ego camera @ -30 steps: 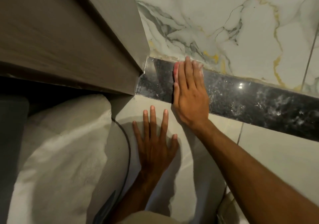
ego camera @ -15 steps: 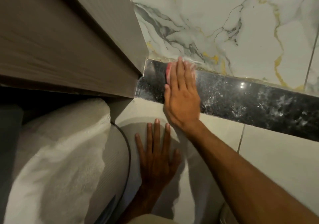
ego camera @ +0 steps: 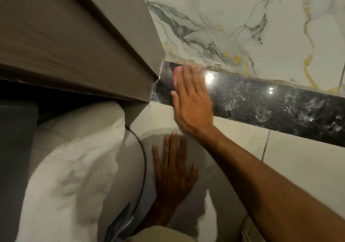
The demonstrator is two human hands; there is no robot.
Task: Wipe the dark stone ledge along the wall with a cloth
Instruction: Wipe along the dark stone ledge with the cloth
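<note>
A dark speckled stone ledge [ego camera: 270, 107] runs along the foot of the white marble wall. My right hand [ego camera: 192, 100] lies flat on its left end, fingers together, pressing a pink cloth [ego camera: 175, 75] against the stone. Only a thin pink edge of the cloth shows past my fingers; the fingertips are blurred. My left hand [ego camera: 173, 172] rests flat on the pale floor tile below the ledge, fingers spread, holding nothing.
A brown wooden panel [ego camera: 74, 42] juts out at the left and meets the ledge's end. White bedding [ego camera: 71, 167] lies below it, with a black cable [ego camera: 142, 159] along its edge. Pale floor tiles [ego camera: 298, 167] spread to the right.
My right hand with the cloth has slid left along the ledge towards the wooden panel. My left hand has shifted slightly lower on the tile.
</note>
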